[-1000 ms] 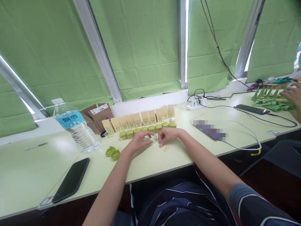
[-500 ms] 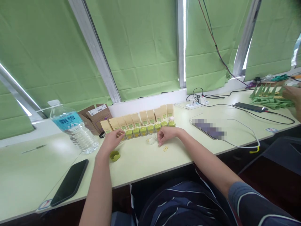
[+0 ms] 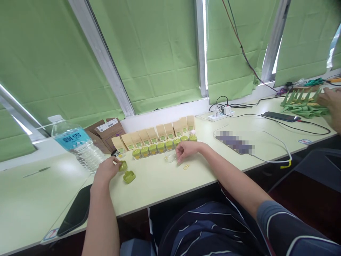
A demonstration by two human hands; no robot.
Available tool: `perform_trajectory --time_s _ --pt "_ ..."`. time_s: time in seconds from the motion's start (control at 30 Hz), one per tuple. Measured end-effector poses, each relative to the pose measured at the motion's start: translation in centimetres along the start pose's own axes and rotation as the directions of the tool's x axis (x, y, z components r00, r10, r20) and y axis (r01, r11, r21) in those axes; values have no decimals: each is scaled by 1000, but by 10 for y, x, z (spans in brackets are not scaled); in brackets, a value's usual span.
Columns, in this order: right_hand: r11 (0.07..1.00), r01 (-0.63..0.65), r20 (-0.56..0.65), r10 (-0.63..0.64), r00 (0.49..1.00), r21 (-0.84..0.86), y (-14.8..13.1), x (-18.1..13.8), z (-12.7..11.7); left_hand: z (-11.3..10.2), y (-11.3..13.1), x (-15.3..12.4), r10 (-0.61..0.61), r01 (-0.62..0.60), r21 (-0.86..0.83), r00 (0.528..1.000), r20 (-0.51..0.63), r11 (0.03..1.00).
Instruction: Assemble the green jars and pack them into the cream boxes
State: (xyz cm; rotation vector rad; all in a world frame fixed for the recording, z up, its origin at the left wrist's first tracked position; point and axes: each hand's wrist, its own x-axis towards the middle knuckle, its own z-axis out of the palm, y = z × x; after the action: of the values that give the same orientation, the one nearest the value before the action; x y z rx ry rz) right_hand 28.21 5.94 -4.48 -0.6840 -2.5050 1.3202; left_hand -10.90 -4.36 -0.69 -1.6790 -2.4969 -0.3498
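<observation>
My left hand [image 3: 108,170] pinches the edge of a small olive-green plastic lid [image 3: 123,165] lying low over the table. A similar green lid [image 3: 129,177], hollow side up, lies just in front of it. My right hand [image 3: 186,150] rests on the table with thumb and fingers together, beside a clear plastic cup [image 3: 169,156]; what its fingertips hold, if anything, is hidden. Near them lies a small yellow clip-like loop [image 3: 186,167]. Behind my hands runs a row of small clear boxes with green lids [image 3: 152,148], and behind those stand several beige paper cards [image 3: 152,135].
A large water bottle [image 3: 77,142] and a cardboard box [image 3: 110,132] stand at the left. A black phone [image 3: 76,211] lies by my left forearm. Another phone [image 3: 236,144] with a cable lies right. At far right, a person's hand [image 3: 331,103] is by green pieces [image 3: 306,110].
My left hand has moved left and nearer to me, away from the row's left end. A second green lid now shows at its fingertips. My right hand stays almost still.
</observation>
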Motion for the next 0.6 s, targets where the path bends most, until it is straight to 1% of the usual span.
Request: perform_trajectory --time_s 0.07,0.1,0.17,0.23,0.3,0.37,0.43,0.5,0.6 --pt "990 33 -33 -28 999 137 -4 0 1 -7 16 -2 12 -19 -49 989 -145 999" --pt "979 59 -67 -47 997 197 -6 0 2 -11 26 -4 30 -51 -99 980 -198 994" --pt "955 130 -169 -86 982 266 -10 1 4 -17 52 -9 56 -105 -190 967 -247 976" --pt "944 196 -281 -119 952 265 -13 3 7 -19 83 -13 103 -173 -263 960 -262 949" --pt "943 240 -367 -145 919 229 -15 6 10 -16 115 -17 151 -244 -343 949 -277 907" --pt "942 274 -435 -167 885 196 -15 9 12 -8 144 -18 215 -321 -418 935 -281 850" --pt "937 301 -510 -175 842 176 -15 11 13 2 167 -18 258 -362 -502 929 -267 786" --pt "937 311 -584 -166 794 157 -14 14 13 13 181 -17 293 -375 -596 927 -234 710" --pt "942 308 -661 -148 736 133 -13 17 14 29 188 -16 291 -323 -724 941 -174 609"
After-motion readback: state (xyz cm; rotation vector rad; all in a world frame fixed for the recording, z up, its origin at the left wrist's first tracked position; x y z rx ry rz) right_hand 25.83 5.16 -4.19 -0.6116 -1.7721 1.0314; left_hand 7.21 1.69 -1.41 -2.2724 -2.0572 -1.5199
